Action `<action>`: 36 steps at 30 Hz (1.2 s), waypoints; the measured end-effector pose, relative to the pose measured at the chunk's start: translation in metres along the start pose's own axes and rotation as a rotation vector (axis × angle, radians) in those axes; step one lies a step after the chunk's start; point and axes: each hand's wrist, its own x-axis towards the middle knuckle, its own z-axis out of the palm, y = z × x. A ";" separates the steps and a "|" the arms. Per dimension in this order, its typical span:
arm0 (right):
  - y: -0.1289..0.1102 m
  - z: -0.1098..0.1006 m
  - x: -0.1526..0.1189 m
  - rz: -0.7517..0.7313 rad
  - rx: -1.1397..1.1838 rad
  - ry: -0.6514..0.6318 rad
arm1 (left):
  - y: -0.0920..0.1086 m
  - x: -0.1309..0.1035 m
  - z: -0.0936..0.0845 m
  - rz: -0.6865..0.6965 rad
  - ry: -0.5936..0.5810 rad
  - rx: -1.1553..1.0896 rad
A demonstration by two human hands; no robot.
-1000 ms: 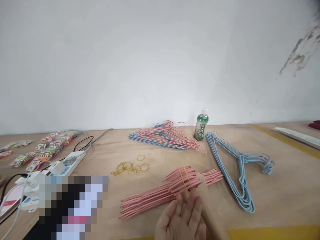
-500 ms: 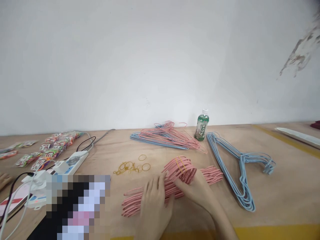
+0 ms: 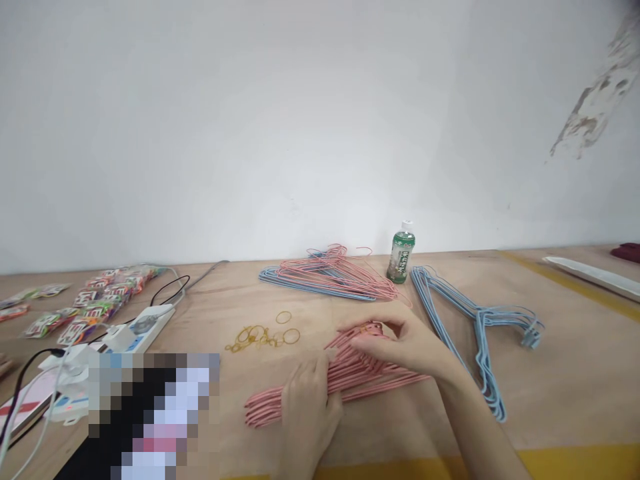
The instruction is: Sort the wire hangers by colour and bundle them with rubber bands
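A bundle of pink wire hangers (image 3: 350, 380) lies on the wooden table (image 3: 565, 393) in front of me. My left hand (image 3: 307, 413) presses down on the bundle's lower part, fingers wrapped over the wires. My right hand (image 3: 400, 343) covers the hook end of the same bundle, fingers curled around it where a yellow rubber band sits. Loose yellow rubber bands (image 3: 260, 335) lie just left of the bundle.
A stack of blue hangers (image 3: 475, 327) lies to the right. A mixed pink and blue pile (image 3: 325, 277) sits behind, beside a green bottle (image 3: 401, 253). At left are a power strip (image 3: 135, 328), cables, colourful packets (image 3: 95, 300) and a blurred patch.
My right hand has moved up over the hook end of the pink bundle and closed on it. My left hand stays pressed on the wires. The view has shifted slightly.
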 end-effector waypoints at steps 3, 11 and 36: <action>0.023 -0.015 -0.016 0.056 0.062 0.111 | 0.001 0.002 -0.002 -0.011 -0.001 -0.001; 0.011 -0.006 -0.009 -0.087 0.118 0.178 | 0.003 0.000 -0.005 -0.021 -0.051 0.022; 0.022 0.043 0.019 0.085 0.017 0.531 | 0.005 0.026 -0.022 0.115 -0.126 0.073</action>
